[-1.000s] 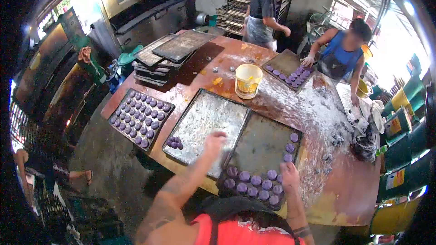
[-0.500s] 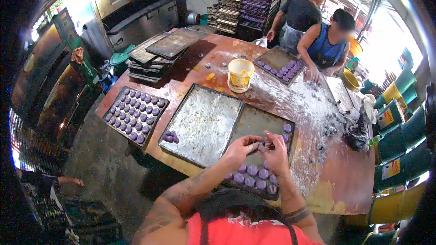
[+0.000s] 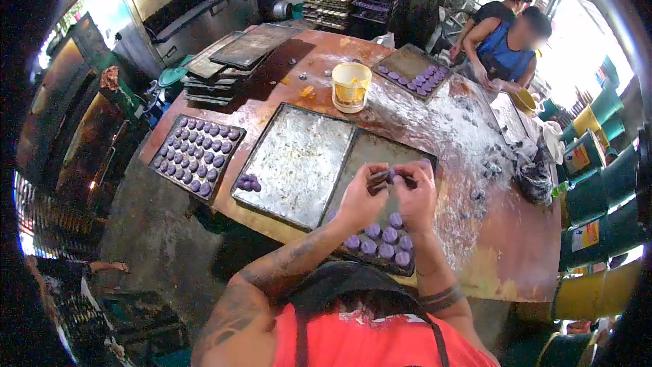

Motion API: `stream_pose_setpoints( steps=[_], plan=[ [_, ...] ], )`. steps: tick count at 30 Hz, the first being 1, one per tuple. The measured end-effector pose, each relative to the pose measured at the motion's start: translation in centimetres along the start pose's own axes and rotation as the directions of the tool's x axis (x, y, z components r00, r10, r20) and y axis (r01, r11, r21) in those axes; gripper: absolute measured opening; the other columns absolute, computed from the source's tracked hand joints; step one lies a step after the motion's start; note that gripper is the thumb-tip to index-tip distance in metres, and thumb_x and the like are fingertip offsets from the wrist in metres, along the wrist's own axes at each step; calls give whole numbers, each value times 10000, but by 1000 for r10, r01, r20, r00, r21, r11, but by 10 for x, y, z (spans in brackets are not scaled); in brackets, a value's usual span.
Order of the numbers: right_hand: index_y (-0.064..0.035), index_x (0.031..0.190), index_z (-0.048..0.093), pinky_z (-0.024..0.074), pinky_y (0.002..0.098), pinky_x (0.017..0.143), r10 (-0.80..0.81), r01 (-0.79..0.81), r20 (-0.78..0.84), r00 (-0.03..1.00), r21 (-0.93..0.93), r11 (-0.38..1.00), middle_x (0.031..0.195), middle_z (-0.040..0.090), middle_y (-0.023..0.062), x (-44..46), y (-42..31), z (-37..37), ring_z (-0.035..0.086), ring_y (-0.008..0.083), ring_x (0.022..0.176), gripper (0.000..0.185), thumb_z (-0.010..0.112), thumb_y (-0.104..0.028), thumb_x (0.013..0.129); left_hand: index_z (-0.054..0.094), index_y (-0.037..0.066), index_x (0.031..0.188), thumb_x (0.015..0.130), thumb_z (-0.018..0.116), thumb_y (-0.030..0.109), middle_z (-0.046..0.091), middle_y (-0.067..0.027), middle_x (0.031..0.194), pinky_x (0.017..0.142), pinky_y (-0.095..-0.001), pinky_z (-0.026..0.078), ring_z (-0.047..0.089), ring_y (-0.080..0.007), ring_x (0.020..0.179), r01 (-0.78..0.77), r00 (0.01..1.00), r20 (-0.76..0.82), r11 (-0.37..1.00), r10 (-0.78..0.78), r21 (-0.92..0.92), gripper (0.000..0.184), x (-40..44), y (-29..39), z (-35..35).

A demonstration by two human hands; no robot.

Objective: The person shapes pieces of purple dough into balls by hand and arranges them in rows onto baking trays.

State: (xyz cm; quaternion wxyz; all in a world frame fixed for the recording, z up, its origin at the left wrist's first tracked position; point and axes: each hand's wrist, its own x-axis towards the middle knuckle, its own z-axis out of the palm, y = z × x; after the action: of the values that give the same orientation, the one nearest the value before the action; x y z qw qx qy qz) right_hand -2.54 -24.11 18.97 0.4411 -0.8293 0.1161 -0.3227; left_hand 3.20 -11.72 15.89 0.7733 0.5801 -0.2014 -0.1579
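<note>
My left hand (image 3: 365, 196) and my right hand (image 3: 415, 194) meet above a dark baking tray (image 3: 362, 156). Between their fingertips is a small piece of purple dough (image 3: 392, 175), mostly hidden by the fingers. Both hands are closed around it. Below them, several round purple dough balls (image 3: 389, 235) sit in rows at the near end of the tray. To the left lies a flour-dusted tray (image 3: 305, 156) carrying a small cluster of purple balls (image 3: 248, 183).
A full tray of purple balls (image 3: 197, 153) lies at the table's left edge, near stacked trays (image 3: 248, 47). A white bucket (image 3: 351, 88) stands mid-table. Flour (image 3: 448, 122) covers the right side. Two co-workers (image 3: 502, 47) are at the far right, by another tray (image 3: 407, 61).
My hands have shifted slightly away from me over the tray, still together at the dough. The camera view has moved. The rear co-worker has moved right and bent lower.
</note>
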Motion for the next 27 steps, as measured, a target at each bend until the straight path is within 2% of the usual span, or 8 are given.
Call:
stream_pose_setpoints(
  steps=[3, 10, 14, 18, 19, 22, 26, 27],
  plan=[
    [-49, 1078, 687, 466, 372, 962, -215, 222, 74, 974, -104, 969, 1148, 657, 117, -11, 2, 1, 594, 294, 1125, 291, 676, -22, 788, 571, -13, 1163, 926, 626, 40, 628, -80, 1033, 815, -289, 551, 646, -172, 946, 467, 883, 180, 780, -433, -418, 249, 20, 10, -13],
    [-106, 1060, 659, 447, 440, 1002, -366, 392, 401, 840, 17, 920, 1241, 623, 108, 8, 9, -20, 558, 344, 1177, 413, 803, -168, 678, 591, 4, 1166, 802, 794, 125, 650, -85, 1058, 826, -336, 516, 631, -187, 965, 476, 847, 359, 860, -391, -185, 434, 13, 5, -2],
    [-86, 968, 628, 483, 441, 889, -357, 389, 297, 886, -55, 920, 1119, 634, 133, -1, 44, -21, 602, 369, 1010, 378, 805, -149, 640, 612, 2, 1164, 867, 732, 186, 649, -66, 1071, 838, -365, 500, 620, -190, 965, 705, 703, 522, 572, -483, -420, 369, 5, -17, 10],
    [-39, 916, 604, 508, 355, 818, 288, -334, 211, 934, 231, 914, 966, 658, 79, -42, 46, -1, 623, 209, 972, 263, 765, -72, 712, 640, 0, 1158, 887, 684, 281, 691, -98, 1039, 876, -375, 524, 657, -255, 941, 674, 731, 301, 716, -612, -181, 393, -3, -25, 8],
    [-19, 963, 628, 509, 332, 837, 243, -291, 190, 951, 288, 912, 956, 679, 62, -48, 51, 4, 614, 155, 984, 229, 738, -72, 769, 649, 3, 1136, 896, 667, 123, 704, -79, 950, 722, -331, 536, 662, -199, 770, 614, 789, 151, 762, -595, -204, 268, 0, -26, 5],
    [15, 1109, 595, 527, 296, 801, 428, -480, 222, 876, 313, 820, 980, 641, 66, -50, 79, 5, 615, 155, 904, 330, 726, -54, 815, 628, -39, 1164, 894, 617, 61, 709, -99, 1013, 793, -318, 536, 674, -183, 854, 214, 974, -10, 915, -225, 342, 289, -6, -46, 3],
    [-8, 1113, 641, 533, 280, 738, 274, -277, 355, 894, -43, 960, 878, 672, 61, -54, 119, 20, 642, 155, 804, 300, 695, -23, 818, 461, -36, 1366, 865, 610, 57, 625, -186, 1244, 984, -337, 467, 610, -225, 1152, 140, 972, 38, 698, -233, 703, 531, -26, -73, -13],
    [-29, 1097, 662, 519, 355, 830, 486, -447, 375, 789, -193, 874, 1014, 661, 89, -55, 124, 30, 634, 228, 961, 273, 687, -69, 828, 369, -21, 1432, 845, 648, 77, 555, -205, 1337, 1033, -360, 433, 556, -278, 1235, 250, 945, 3, 725, -328, 641, 657, -26, -76, -20]
  ],
)
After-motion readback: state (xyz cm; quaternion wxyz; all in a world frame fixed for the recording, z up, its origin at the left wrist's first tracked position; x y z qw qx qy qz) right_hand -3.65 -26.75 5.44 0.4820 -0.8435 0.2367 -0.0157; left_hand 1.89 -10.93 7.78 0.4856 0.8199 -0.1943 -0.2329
